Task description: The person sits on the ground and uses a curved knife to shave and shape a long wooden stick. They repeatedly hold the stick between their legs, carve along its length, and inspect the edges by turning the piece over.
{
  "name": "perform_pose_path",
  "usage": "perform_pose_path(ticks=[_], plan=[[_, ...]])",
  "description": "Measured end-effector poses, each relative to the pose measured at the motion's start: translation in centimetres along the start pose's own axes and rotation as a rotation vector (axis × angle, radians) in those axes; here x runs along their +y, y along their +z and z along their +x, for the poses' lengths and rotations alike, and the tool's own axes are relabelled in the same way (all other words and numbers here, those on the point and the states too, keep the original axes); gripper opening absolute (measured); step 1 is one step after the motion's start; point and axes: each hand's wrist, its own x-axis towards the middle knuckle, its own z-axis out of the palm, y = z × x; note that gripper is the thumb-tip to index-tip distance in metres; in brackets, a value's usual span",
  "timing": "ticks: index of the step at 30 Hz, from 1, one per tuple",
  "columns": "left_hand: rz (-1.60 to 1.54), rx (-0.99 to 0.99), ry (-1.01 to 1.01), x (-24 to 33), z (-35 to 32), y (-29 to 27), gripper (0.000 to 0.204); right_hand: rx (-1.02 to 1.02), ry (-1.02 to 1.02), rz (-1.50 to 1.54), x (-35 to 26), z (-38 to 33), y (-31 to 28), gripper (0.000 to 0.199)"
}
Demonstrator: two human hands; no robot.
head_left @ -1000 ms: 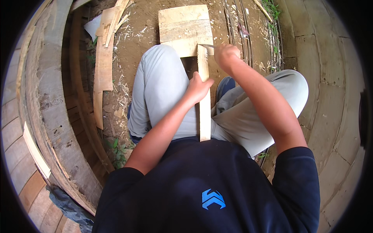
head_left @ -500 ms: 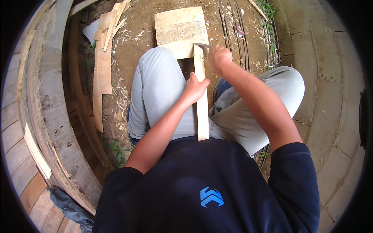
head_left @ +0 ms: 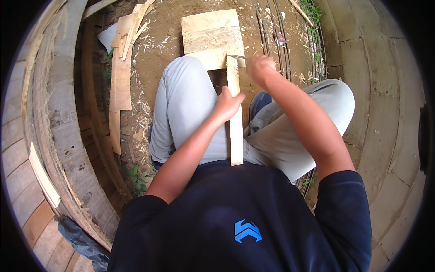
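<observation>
A narrow pale wooden strip (head_left: 235, 136) runs from my lap forward, its far end resting on a flat wooden board (head_left: 210, 36) that lies on the dirt. My left hand (head_left: 228, 103) grips the strip around its middle. My right hand (head_left: 258, 67) is closed on a thin blade tool (head_left: 236, 57) whose metal tip lies across the strip's far end. My knees in light grey trousers (head_left: 181, 104) frame the strip on both sides.
Several rough planks and offcuts (head_left: 121, 77) lie on the ground to the left. Weathered timber boards (head_left: 50, 127) curve along the left, a concrete wall (head_left: 385, 113) along the right. Thin metal rods (head_left: 267, 31) and wood shavings lie on the dirt ahead.
My right hand with the blade has moved slightly back along the far end of the strip. My left hand keeps its hold on the strip.
</observation>
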Motion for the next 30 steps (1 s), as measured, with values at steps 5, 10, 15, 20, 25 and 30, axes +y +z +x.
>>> perform_pose_path(ticks=[5,10,15,20,25,30], plan=[[-0.004,-0.017,-0.014,0.0,0.1,-0.2,0.062,0.02,0.003,0.01,-0.9,-1.5,-0.2,0.05],[-0.007,-0.007,-0.032,0.1,-0.3,-0.4,0.062,-0.015,0.008,0.08,-1.2,-2.0,-1.7,0.036],[0.018,-0.006,-0.022,0.5,-0.2,-0.3,0.061,-0.051,0.065,0.205,0.7,2.0,-0.8,0.035],[0.013,0.01,-0.022,0.3,-0.2,-0.3,0.059,-0.041,-0.037,0.023,0.2,0.4,-2.0,0.043],[-0.008,0.007,-0.015,0.4,-0.3,-0.3,0.058,-0.001,-0.068,-0.043,-0.6,-0.4,-1.4,0.044],[-0.035,-0.009,-0.045,1.2,-0.6,-0.5,0.057,0.019,-0.044,-0.112,-1.6,-1.8,-1.2,0.053]])
